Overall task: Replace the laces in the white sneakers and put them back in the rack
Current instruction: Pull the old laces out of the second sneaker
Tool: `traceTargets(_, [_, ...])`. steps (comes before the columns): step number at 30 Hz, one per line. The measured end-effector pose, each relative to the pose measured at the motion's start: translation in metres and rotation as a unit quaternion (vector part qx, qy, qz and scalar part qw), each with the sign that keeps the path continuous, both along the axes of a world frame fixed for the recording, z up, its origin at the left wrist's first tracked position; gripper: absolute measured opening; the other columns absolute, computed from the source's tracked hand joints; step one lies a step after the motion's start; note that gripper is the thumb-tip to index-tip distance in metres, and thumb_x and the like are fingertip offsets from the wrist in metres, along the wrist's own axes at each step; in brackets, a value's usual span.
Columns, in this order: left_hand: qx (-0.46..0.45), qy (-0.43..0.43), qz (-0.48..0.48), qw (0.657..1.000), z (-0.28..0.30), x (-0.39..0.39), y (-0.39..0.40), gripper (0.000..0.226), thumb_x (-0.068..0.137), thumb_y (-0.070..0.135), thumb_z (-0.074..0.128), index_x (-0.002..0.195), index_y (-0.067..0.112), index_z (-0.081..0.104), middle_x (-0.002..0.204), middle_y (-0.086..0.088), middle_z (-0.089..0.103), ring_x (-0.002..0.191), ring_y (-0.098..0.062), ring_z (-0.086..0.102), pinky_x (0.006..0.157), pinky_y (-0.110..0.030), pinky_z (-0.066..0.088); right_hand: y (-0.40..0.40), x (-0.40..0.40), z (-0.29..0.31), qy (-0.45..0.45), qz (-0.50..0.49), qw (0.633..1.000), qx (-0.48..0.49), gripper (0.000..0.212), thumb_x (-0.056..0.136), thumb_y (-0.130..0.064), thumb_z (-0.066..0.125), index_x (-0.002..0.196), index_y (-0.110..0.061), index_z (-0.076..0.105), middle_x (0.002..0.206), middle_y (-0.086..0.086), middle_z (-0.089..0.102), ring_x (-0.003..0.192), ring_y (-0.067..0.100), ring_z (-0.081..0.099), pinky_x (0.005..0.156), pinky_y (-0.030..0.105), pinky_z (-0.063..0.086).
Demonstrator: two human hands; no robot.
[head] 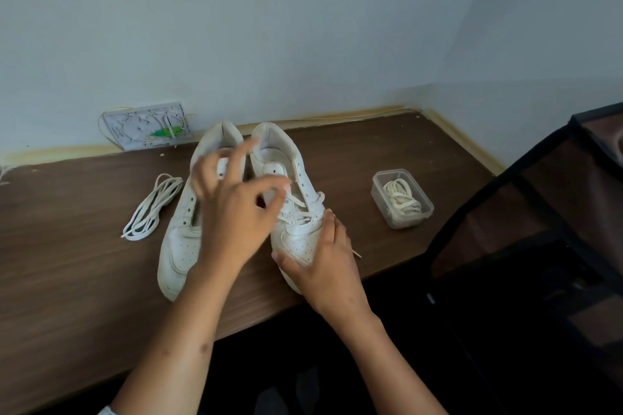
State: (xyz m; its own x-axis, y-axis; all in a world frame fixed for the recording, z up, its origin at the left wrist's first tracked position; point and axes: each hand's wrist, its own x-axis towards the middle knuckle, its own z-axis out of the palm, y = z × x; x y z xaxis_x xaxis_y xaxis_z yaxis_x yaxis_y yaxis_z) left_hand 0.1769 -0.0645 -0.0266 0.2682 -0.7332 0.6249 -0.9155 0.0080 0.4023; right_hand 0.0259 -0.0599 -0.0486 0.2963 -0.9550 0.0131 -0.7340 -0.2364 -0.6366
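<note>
Two white sneakers stand side by side on the brown table (pixel 67 280), toes toward me. The left sneaker (pixel 178 239) has bare eyelets. The right sneaker (pixel 296 232) still carries a lace through its lower eyelets. My right hand (pixel 323 263) grips the toe of the right sneaker, thumb on its left side. My left hand (pixel 236 212) hovers over the pair and pinches the lace between thumb and forefinger, other fingers spread. A loose white lace (pixel 151 209) lies bundled to the left of the shoes.
A clear plastic tub (pixel 401 202) with coiled cream laces stands to the right of the shoes. A white patterned board (pixel 148 125) leans on the wall behind. A dark fabric shoe rack (pixel 539 212) stands at the right, past the table's edge.
</note>
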Motion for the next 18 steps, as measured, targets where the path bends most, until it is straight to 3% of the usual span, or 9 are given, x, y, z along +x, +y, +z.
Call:
traceTargets(2, [0.06, -0.067, -0.028, 0.996, -0.006, -0.013, -0.001, 0.005, 0.082, 0.037, 0.073, 0.085, 0.039, 0.076, 0.145, 0.005, 0.048, 0.13, -0.036, 0.034, 0.112, -0.06, 0.016, 0.001, 0.0, 0.001, -0.005, 0.002, 1.0, 0.0, 0.108, 0.081, -0.06, 0.066, 0.153, -0.002, 0.009, 0.157, 0.013, 0.019, 0.145, 0.021, 0.017, 0.119, 0.03, 0.018])
traceTargets(5, [0.083, -0.087, -0.02, 0.993, -0.012, -0.024, -0.004, 0.01, 0.079, 0.026, 0.077, 0.077, 0.035, 0.075, 0.144, 0.002, 0.051, 0.133, -0.037, 0.034, 0.113, -0.064, 0.013, 0.001, -0.001, 0.003, -0.006, 0.007, 1.0, 0.007, 0.11, 0.081, -0.061, 0.065, 0.153, -0.003, 0.007, 0.158, 0.012, 0.018, 0.146, 0.021, 0.017, 0.119, 0.032, 0.02])
traceTargets(8, [0.013, -0.073, 0.004, 0.997, -0.007, -0.02, -0.006, 0.015, 0.077, 0.019, 0.077, 0.076, 0.033, 0.073, 0.136, 0.007, 0.056, 0.129, -0.031, 0.038, 0.113, -0.06, 0.016, 0.0, 0.0, 0.002, -0.002, 0.006, 1.0, 0.003, 0.109, 0.082, -0.061, 0.064, 0.153, -0.002, 0.007, 0.158, 0.013, 0.018, 0.146, 0.022, 0.016, 0.119, 0.03, 0.018])
traceTargets(10, [-0.081, -0.042, 0.045, 0.995, -0.001, -0.014, -0.003, 0.015, 0.082, 0.014, 0.071, 0.082, 0.029, 0.073, 0.128, 0.006, 0.06, 0.121, -0.028, 0.041, 0.108, -0.06, 0.026, 0.0, 0.0, 0.001, 0.001, 0.003, 1.0, -0.003, 0.108, 0.081, -0.06, 0.066, 0.153, -0.004, 0.008, 0.158, 0.012, 0.019, 0.145, 0.021, 0.017, 0.119, 0.028, 0.017])
traceTargets(13, [-0.209, 0.047, 0.132, 0.968, 0.01, -0.005, 0.002, 0.014, 0.095, 0.018, 0.062, 0.089, 0.024, 0.073, 0.122, 0.002, 0.061, 0.115, -0.026, 0.043, 0.097, -0.051, 0.036, -0.001, 0.0, -0.001, 0.002, 0.0, 1.0, -0.004, 0.109, 0.081, -0.061, 0.066, 0.154, -0.006, 0.007, 0.158, 0.009, 0.018, 0.145, 0.02, 0.017, 0.119, 0.03, 0.019])
traceTargets(15, [-0.232, 0.094, 0.174, 0.952, 0.014, -0.001, 0.004, 0.017, 0.1, 0.028, 0.058, 0.092, 0.024, 0.072, 0.123, 0.002, 0.061, 0.116, -0.024, 0.042, 0.096, -0.046, 0.034, -0.001, 0.0, -0.001, 0.002, -0.001, 1.0, -0.002, 0.109, 0.081, -0.061, 0.067, 0.154, -0.007, 0.006, 0.159, 0.008, 0.017, 0.145, 0.02, 0.017, 0.119, 0.03, 0.02])
traceTargets(18, [-0.181, 0.074, 0.15, 0.969, 0.012, 0.003, 0.004, 0.015, 0.099, 0.024, 0.058, 0.1, 0.029, 0.073, 0.134, 0.002, 0.054, 0.123, -0.025, 0.037, 0.101, -0.045, 0.03, -0.001, 0.0, -0.002, 0.001, -0.002, 1.0, -0.003, 0.109, 0.08, -0.06, 0.067, 0.154, -0.007, 0.008, 0.158, 0.008, 0.017, 0.145, 0.021, 0.018, 0.119, 0.029, 0.02])
